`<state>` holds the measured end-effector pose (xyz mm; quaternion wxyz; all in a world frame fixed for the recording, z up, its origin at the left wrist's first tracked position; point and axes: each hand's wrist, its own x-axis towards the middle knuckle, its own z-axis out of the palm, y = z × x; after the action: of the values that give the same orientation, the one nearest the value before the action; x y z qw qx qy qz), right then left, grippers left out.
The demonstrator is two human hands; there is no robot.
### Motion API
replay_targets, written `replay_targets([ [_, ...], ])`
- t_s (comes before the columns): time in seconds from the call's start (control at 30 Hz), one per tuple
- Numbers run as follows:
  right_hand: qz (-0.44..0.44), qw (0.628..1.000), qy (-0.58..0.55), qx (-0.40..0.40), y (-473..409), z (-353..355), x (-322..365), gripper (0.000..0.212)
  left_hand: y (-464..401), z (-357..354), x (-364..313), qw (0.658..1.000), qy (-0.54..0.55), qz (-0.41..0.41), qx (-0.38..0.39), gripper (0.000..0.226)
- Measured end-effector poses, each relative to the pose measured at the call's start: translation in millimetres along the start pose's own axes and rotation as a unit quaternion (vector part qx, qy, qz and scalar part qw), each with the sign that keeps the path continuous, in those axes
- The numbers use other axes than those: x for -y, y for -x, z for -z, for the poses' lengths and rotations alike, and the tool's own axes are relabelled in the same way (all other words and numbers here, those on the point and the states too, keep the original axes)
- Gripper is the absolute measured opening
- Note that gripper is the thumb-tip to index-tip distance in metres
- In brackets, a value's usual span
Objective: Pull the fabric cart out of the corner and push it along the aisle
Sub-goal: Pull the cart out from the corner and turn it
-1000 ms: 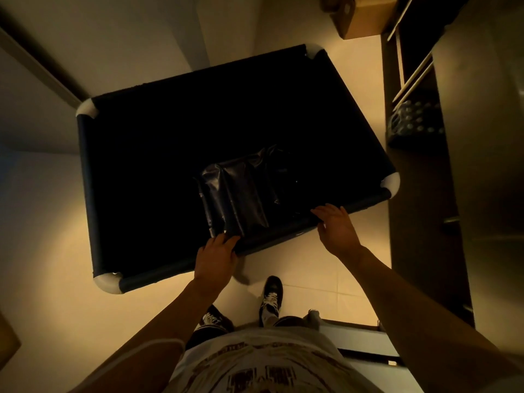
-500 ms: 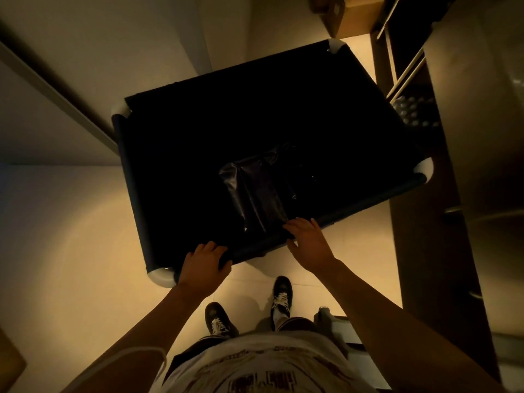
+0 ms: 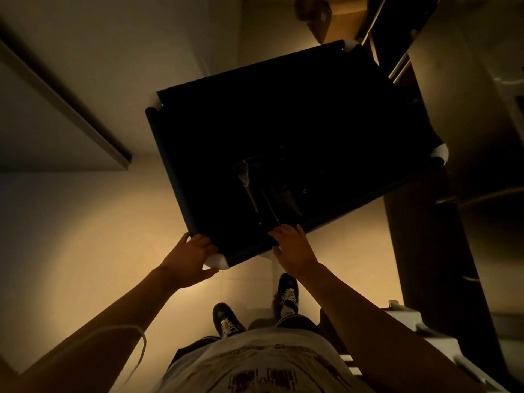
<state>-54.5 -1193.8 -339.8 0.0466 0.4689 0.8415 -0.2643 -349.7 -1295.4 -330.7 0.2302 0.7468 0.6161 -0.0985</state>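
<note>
The fabric cart (image 3: 175, 177) is a large black rectangular bin with dark rails and white corner caps, filling the middle of the dim head view. Inside it lies a crumpled dark plastic sheet (image 3: 269, 188). My left hand (image 3: 191, 258) wraps around the cart's near left corner, fingers over the white cap. My right hand (image 3: 292, 246) grips the near rail a little to the right, fingers curled over its top. The cart's far right corner sits close to the shelving.
Dark shelving (image 3: 397, 63) and a tall cabinet (image 3: 467, 137) line the right side. A cardboard box (image 3: 329, 21) stands beyond the cart's far corner. A pale wall with a ledge (image 3: 71, 109) runs on the left. Open tiled floor (image 3: 99, 236) lies to the left of my feet.
The cart has swung rightward and away, its far corner nearing the shelving. My left hand slid along the rail to the near left corner; my right hand moved left along the same rail.
</note>
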Motion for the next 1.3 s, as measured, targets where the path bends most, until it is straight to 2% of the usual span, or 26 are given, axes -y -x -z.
replay_targets([
  [0.3,-0.028,0.998,-0.054,-0.029,0,2,-3,0.043,-17,0,-13,0.999,0.018,-0.028,-0.026,0.052],
  [0.77,-0.001,0.991,-0.126,-0.047,-10,35,-72,0.039,-64,4,-68,0.995,0.061,0.003,-0.082,0.054],
  [1.3,0.031,0.995,-0.094,-0.007,-36,101,-174,0.040,-142,17,-146,0.989,0.074,0.032,-0.124,0.051],
])
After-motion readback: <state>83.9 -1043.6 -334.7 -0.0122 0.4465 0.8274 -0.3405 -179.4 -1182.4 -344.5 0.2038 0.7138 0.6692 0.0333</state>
